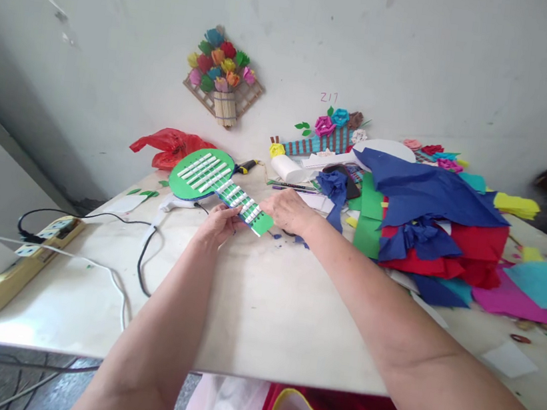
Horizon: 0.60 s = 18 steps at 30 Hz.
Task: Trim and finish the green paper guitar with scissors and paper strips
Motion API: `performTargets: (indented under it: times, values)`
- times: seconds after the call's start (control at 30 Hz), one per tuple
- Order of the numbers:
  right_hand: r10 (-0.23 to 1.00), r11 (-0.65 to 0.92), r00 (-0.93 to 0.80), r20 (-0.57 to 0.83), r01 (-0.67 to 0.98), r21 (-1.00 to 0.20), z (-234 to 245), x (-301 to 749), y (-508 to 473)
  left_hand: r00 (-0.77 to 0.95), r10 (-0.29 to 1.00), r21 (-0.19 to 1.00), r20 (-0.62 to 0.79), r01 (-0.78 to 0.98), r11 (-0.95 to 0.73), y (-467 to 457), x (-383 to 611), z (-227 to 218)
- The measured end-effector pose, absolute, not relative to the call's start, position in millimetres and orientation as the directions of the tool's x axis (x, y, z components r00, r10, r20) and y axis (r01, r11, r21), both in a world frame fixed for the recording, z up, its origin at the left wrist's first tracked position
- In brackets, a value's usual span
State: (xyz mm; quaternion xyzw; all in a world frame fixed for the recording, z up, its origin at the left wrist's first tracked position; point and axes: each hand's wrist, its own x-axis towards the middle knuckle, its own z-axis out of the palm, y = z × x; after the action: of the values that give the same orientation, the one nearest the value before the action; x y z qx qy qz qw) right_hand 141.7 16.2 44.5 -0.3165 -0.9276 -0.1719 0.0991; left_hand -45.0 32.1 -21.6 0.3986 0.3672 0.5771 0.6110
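Observation:
A green paper guitar-like craft (pixel 186 185), with a round body and a neck, is held above the table; white rolled strips run across both parts. My left hand (pixel 220 223) grips the neck from below, near its middle. At the far end of the neck, my right hand (pixel 287 211) has its fingers closed against the green tip. Whether it pinches the neck itself or some small piece there is hidden. Behind the round body lies a white glue gun (pixel 173 203) with a dark cord.
Stacked coloured paper (pixel 436 193) covers the table's right side. A power strip (pixel 18 265) with cables lies at left. Behind are a red plastic bag (pixel 163 145), yellow-black pliers or cutters (pixel 247 166) and a white paper roll (pixel 286 167). A flower craft (pixel 224 77) hangs on the wall.

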Motion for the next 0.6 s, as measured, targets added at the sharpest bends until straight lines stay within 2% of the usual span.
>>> performTargets:
  times: [0.1, 0.27, 0.43, 0.6]
  values:
    - [0.575, 0.719, -0.733, 0.364, 0.664, 0.203, 40, 142, 19, 0.005, 1.000, 0.891, -0.004, -0.455, 0.006, 31, -44, -19]
    - [0.727, 0.553, -0.510, 0.461, 0.832, 0.049, 31, 143, 31, -0.038, 0.999, 0.875, -0.005, -0.485, -0.014, 30, -41, -17]
    - [0.837, 0.422, -0.367, 0.407, 0.905, -0.053, 28, 150, 40, -0.061, 0.996, 0.865, 0.069, -0.494, -0.090, 31, -43, -19]
    - [0.869, 0.395, -0.335, 0.364, 0.913, -0.103, 28, 156, 44, -0.033, 0.995, 0.872, 0.090, -0.479, -0.095, 32, -43, -22]
